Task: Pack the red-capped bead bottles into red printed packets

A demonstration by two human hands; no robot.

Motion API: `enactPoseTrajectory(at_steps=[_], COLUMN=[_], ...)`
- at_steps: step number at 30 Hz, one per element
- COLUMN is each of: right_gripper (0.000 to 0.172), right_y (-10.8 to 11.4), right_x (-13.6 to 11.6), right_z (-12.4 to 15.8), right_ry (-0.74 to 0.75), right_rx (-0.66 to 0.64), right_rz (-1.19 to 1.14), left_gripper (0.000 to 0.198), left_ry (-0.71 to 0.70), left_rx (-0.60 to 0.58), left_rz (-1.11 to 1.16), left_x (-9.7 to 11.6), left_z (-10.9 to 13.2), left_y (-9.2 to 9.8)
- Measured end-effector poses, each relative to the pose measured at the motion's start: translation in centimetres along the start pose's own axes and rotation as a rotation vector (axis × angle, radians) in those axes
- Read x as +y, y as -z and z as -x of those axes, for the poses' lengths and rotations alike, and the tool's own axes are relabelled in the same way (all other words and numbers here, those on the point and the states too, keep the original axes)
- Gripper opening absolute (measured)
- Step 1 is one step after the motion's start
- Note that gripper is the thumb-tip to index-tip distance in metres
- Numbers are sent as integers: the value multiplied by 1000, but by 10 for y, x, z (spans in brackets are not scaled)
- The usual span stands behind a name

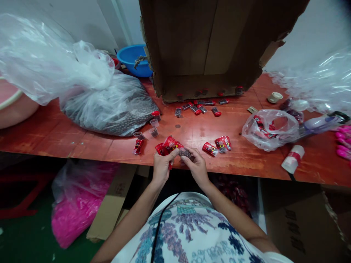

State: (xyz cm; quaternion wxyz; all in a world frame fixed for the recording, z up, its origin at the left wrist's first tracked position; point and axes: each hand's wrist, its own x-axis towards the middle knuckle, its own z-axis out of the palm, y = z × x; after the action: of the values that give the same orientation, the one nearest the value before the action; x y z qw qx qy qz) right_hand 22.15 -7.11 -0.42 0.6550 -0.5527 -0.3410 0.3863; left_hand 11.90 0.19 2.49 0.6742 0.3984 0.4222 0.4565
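Two hands (161,164) (196,166) pinch one red packet (169,144); two packets (218,145) beside.

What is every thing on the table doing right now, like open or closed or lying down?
left hand: gripping a red packet at the table edge.
right hand: pinching a small dark piece.
cardboard box: tipped on its side, open toward the person.
big clear bag: lying down, full of dark pellets.
small clear bag: open, red packets inside.
blue basin: upright.
white bottle: lying on its side.
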Motion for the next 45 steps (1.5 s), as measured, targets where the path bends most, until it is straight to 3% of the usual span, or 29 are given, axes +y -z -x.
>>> enactPoseTrajectory(at_steps=[8,13,18,23,26,30,36,40,45], right_gripper=[40,37,34,51,41,33,36,49,41], right_y=[-3,-3,6,15,18,22,30,31,29], right_x=[-8,-7,-5,-6,-4,0,-4,-6,1], right_z=[0,0,-2,-6,-9,-10,-10,-8,-4], right_ry=[-207,-281,-121,-35,5,-36,-255,-199,-96], right_rx=[-30,-23,-43,-94,-108,-93,-128,-132,-75], right_rz=[-324,-379,-138,11,66,-5,-164,-86,-5], left_gripper=[28,28,27,25,24,25,25,22,21], left_ry=[39,129,98,117,157,223,240,240,278], left_rx=[-18,-78,-46,-66,-109,-138,-90,-118,-147], left_rz=[-45,-37,-59,-149,-194,-191,-104,-119,-117], left_x=[6,5,5,3,-1,-7,-10,-10,-11], left_z=[3,7,4,5,5,2,3,8,8], left_y=[-2,-7,-3,0,1,-1,-10,-14,-15])
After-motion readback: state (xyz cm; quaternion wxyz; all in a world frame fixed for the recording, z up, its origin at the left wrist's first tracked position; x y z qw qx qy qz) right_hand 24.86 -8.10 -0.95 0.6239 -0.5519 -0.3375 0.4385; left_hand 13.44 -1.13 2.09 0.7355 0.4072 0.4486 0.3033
